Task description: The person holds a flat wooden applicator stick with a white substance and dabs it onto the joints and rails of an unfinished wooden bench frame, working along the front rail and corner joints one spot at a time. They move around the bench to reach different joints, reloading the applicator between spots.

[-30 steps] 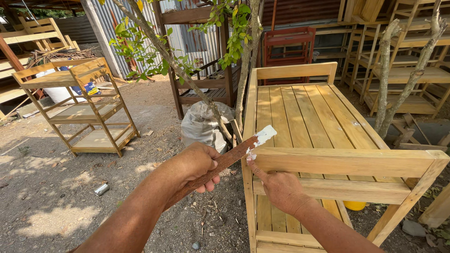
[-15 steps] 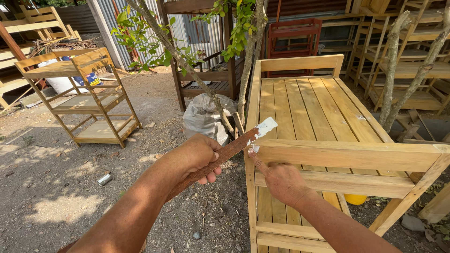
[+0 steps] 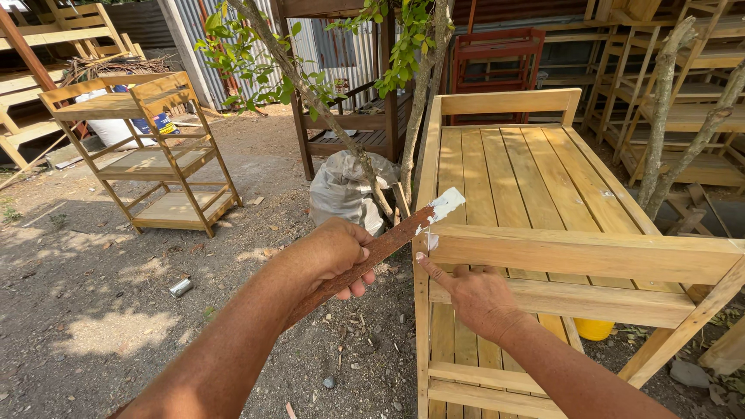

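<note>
My left hand (image 3: 332,254) grips a long rusty-brown flat stick (image 3: 388,244) whose far tip (image 3: 448,205) carries white putty. The tip rests by the near-left corner of a pale wooden slatted frame (image 3: 590,254). My right hand (image 3: 475,296) lies against the frame's near rail, its forefinger stretched up to a white putty smear (image 3: 429,241) at the corner post. That hand holds nothing.
A wooden shelf cart (image 3: 147,147) stands at the left on bare dirt. A grey sack (image 3: 345,188) and a thin leafy tree (image 3: 326,109) are just left of the frame. More wooden furniture is stacked behind and at the right. A yellow tub (image 3: 594,329) sits under the frame.
The stick's putty tip has stayed at the corner while my right forefinger has shifted slightly along the corner post. The view has tilted down a little.
</note>
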A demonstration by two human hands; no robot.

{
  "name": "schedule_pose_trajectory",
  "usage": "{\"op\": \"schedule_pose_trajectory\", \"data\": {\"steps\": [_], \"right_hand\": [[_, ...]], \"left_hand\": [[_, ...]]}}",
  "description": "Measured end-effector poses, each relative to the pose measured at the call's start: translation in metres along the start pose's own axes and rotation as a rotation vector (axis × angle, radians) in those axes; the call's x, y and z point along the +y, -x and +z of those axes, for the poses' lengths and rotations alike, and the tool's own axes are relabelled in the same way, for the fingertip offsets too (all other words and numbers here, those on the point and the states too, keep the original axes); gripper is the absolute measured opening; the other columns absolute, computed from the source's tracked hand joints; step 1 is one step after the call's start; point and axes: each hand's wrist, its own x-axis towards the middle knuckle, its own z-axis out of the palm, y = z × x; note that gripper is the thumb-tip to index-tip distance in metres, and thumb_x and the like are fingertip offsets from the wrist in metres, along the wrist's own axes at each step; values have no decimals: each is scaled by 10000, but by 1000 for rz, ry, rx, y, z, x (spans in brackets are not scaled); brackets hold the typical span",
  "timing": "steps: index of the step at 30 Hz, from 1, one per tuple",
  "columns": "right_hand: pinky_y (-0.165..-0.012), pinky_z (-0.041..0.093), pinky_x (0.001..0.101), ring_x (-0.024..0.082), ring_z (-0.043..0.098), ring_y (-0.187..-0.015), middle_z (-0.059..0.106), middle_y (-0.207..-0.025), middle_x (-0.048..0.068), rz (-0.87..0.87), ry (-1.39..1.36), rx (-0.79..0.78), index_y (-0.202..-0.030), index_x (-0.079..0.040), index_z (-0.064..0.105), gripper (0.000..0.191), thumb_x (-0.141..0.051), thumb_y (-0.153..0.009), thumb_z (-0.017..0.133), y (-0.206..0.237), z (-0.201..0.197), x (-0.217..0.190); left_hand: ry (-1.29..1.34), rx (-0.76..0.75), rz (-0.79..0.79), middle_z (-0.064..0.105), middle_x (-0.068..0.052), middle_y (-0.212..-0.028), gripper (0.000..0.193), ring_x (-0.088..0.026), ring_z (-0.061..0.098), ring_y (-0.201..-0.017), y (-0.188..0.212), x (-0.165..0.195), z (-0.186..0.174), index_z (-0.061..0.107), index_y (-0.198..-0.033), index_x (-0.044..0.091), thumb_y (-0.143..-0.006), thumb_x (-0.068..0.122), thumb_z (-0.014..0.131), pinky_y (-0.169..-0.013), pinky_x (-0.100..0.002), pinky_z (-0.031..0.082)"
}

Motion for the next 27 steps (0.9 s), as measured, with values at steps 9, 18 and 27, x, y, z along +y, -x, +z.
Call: {"op": "schedule_pose_trajectory", "data": {"steps": [9,18,27], "right_hand": [[-858,520,447,248,681,-793,659,-960,126,71,55,-120,-1622,24,-29,912,-155,-940,549,2,-9,-7],[-855,504,457,281,684,-863,672,-973,105,93,11,-82,-1650,-154,12,979,-118,-885,622,-2,-4,-12],[-888,503,453,278,705,-879,685,-1012,107,76,-31,-26,-1647,-240,181,880,-141,-895,627,8,-8,-8]], "left_hand": [[85,12,2,756,-168,-856,382,-165,693,-542,6,-5,5,602,-1397,40,-1046,100,465,-418,-280,575],[90,9,0,760,-166,-869,390,-172,691,-545,8,-1,10,593,-1411,62,-1042,101,470,-418,-298,575],[11,19,20,782,-138,-855,370,-152,691,-550,7,-6,13,614,-1377,44,-1051,131,462,-422,-281,561]]}}
